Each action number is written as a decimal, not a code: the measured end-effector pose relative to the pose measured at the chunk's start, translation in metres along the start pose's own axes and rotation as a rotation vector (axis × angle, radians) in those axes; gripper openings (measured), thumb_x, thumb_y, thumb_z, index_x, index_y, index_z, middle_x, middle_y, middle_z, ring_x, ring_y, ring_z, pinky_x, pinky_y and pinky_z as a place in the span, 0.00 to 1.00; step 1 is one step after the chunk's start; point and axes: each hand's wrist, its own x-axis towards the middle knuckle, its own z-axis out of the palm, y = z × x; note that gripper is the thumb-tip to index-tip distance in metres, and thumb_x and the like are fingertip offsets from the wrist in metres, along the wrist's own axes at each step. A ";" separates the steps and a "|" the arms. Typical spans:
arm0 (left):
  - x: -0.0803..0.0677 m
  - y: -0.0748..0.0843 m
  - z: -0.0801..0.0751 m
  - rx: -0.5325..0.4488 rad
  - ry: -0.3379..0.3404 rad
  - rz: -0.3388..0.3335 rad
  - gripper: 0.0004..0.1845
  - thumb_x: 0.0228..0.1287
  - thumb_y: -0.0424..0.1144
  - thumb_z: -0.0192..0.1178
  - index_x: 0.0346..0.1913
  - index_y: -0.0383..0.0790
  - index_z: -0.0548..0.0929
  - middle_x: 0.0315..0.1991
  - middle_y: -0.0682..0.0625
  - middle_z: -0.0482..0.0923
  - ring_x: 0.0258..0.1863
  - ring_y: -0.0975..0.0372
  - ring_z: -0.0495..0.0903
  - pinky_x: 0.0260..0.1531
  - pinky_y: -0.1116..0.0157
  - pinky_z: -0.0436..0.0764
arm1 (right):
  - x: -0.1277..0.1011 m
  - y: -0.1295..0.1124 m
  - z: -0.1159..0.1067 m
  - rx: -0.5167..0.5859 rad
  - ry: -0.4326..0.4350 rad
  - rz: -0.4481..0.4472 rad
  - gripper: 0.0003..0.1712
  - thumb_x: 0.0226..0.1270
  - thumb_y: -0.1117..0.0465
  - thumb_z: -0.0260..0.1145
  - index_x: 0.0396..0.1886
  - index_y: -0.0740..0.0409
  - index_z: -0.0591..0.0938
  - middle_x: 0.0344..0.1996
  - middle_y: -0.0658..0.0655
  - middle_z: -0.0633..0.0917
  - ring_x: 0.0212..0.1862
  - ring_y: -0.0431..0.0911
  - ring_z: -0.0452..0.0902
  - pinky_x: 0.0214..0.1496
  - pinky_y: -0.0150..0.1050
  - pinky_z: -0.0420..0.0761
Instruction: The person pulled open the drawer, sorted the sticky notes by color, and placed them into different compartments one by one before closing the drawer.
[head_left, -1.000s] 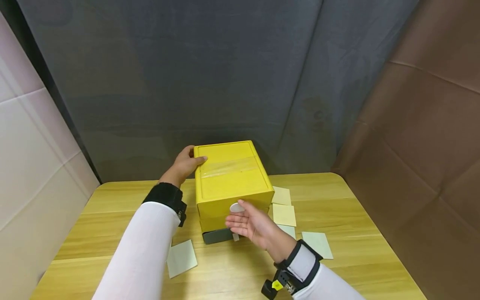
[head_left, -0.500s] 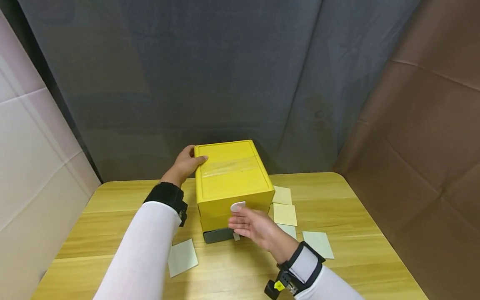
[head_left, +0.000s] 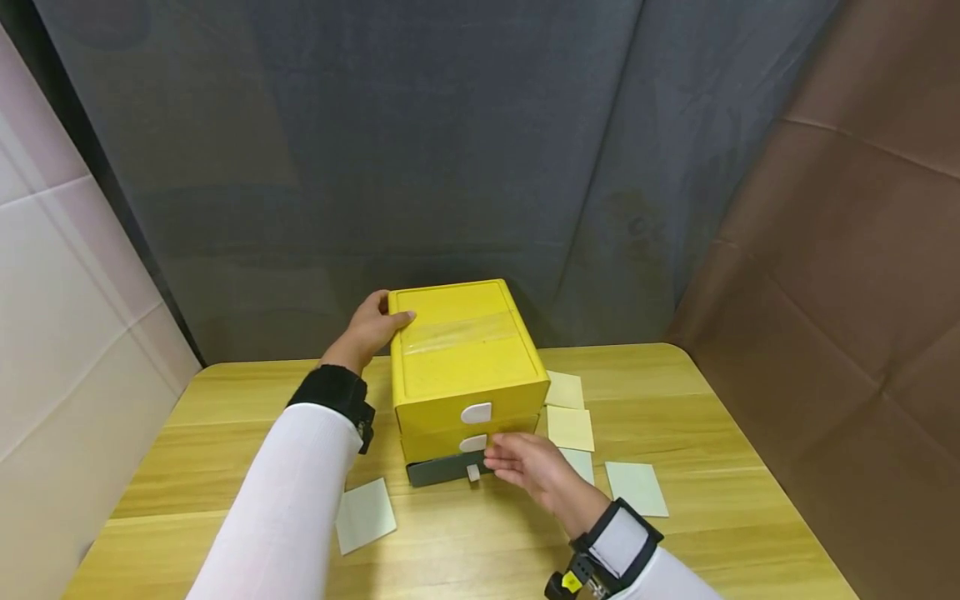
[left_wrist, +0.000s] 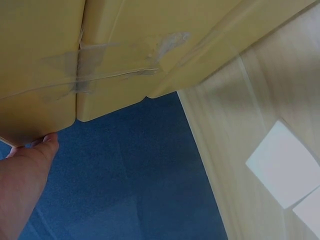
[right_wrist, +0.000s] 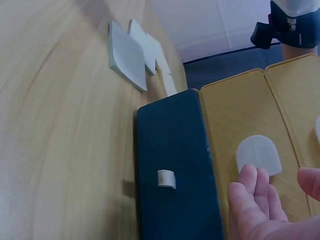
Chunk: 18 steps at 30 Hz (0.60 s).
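Observation:
A yellow mini drawer unit (head_left: 468, 358) stands on the table, clear tape across its top. Two yellow drawer fronts sit above a dark green bottom drawer (head_left: 438, 471). My left hand (head_left: 367, 333) grips the unit's far left edge, thumb on top and the other fingers partly hidden. In the left wrist view, tape also crosses the yellow side panel (left_wrist: 115, 65). Loosely bent, my right hand (head_left: 532, 468) is at the middle drawer's front, right beside its white pull tab (right_wrist: 259, 154). The fingertips (right_wrist: 248, 175) overlap that tab's edge in the right wrist view; contact is unclear.
Sticky-note pads lie around the unit: a pale green one (head_left: 365, 517) at left, yellow ones (head_left: 570, 429) and another pale green one (head_left: 637, 489) at right. A grey curtain (head_left: 420, 150) hangs behind the wooden table (head_left: 247, 467).
My right hand has moved down and right, from the top drawer's white tab to the middle one, uncovering both tabs. My left hand and the drawer unit have stayed put.

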 end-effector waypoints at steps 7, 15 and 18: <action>0.001 -0.002 -0.001 0.003 0.003 0.002 0.35 0.70 0.41 0.56 0.74 0.38 0.53 0.68 0.39 0.62 0.62 0.48 0.67 0.68 0.54 0.65 | 0.003 0.010 0.004 0.044 -0.008 0.037 0.26 0.72 0.55 0.57 0.56 0.75 0.71 0.37 0.57 0.82 0.39 0.44 0.81 0.54 0.42 0.81; 0.000 -0.003 -0.002 -0.001 0.002 -0.003 0.35 0.71 0.41 0.56 0.74 0.38 0.53 0.68 0.39 0.62 0.62 0.49 0.68 0.67 0.53 0.65 | 0.006 0.016 0.013 0.055 -0.068 0.053 0.33 0.73 0.51 0.54 0.58 0.80 0.66 0.42 0.62 0.81 0.41 0.45 0.81 0.56 0.44 0.80; 0.000 -0.003 -0.002 -0.004 -0.002 -0.002 0.35 0.71 0.41 0.56 0.74 0.38 0.53 0.68 0.39 0.61 0.62 0.48 0.67 0.67 0.53 0.66 | 0.008 0.018 0.016 0.069 -0.076 0.061 0.33 0.74 0.50 0.53 0.58 0.80 0.67 0.41 0.62 0.82 0.41 0.45 0.81 0.56 0.45 0.80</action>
